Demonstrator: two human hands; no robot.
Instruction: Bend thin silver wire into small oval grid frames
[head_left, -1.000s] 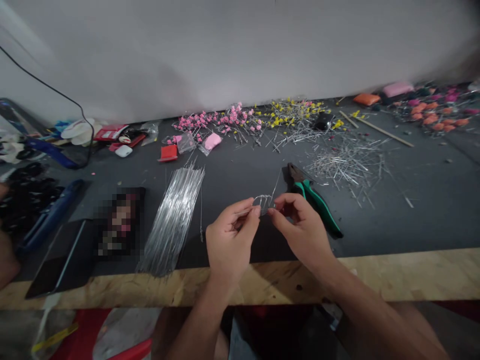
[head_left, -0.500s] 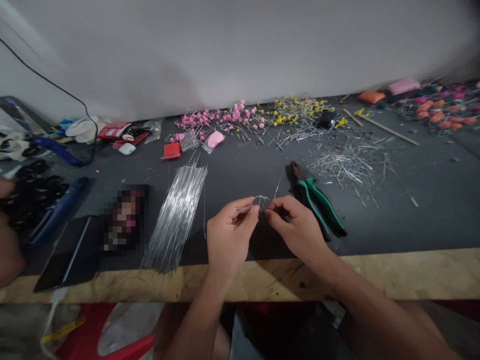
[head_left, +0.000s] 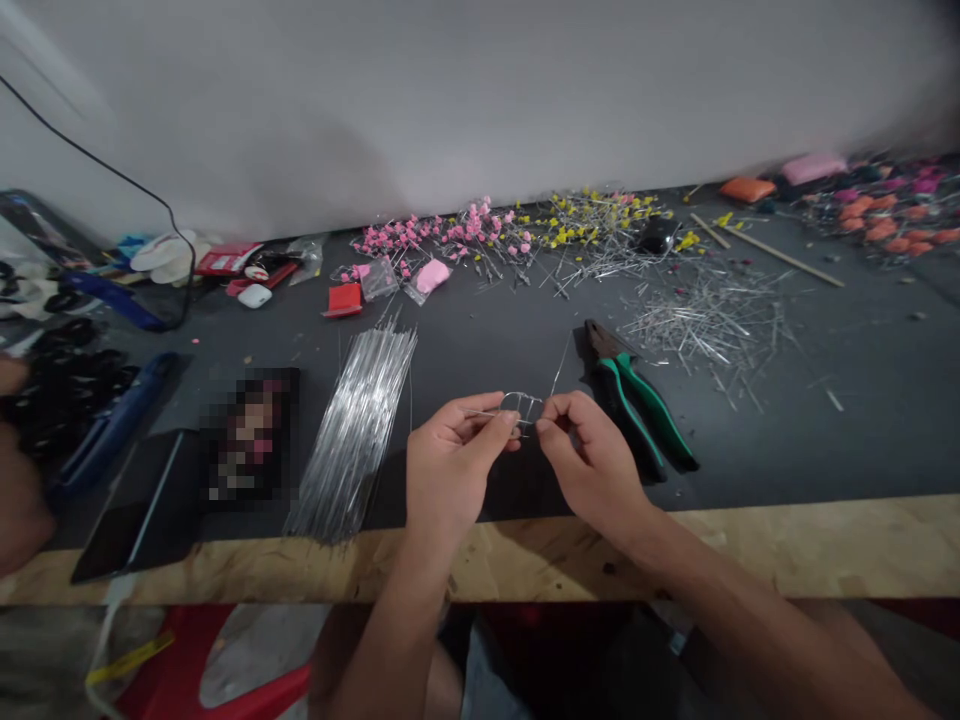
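Note:
A thin silvery wire, bent into a small loop, spans the gap between my two hands above the dark table top. My left hand pinches one side of it between thumb and fingers. On the other side, my right hand grips the wire with thumb and forefinger, and a straight end sticks up past the fingers. Pliers with green and black handles lie just beyond my right hand. Left of my left hand is a bundle of straight wires.
Pink-tipped wires, yellow-tipped wires and loose wire pieces lie toward the wall. A phone and a blue tool are at left, near another person's arm. The wooden front edge runs below.
My left hand has shifted slightly left, and the gap between my hands is wider. More of the bent wire loop shows between them.

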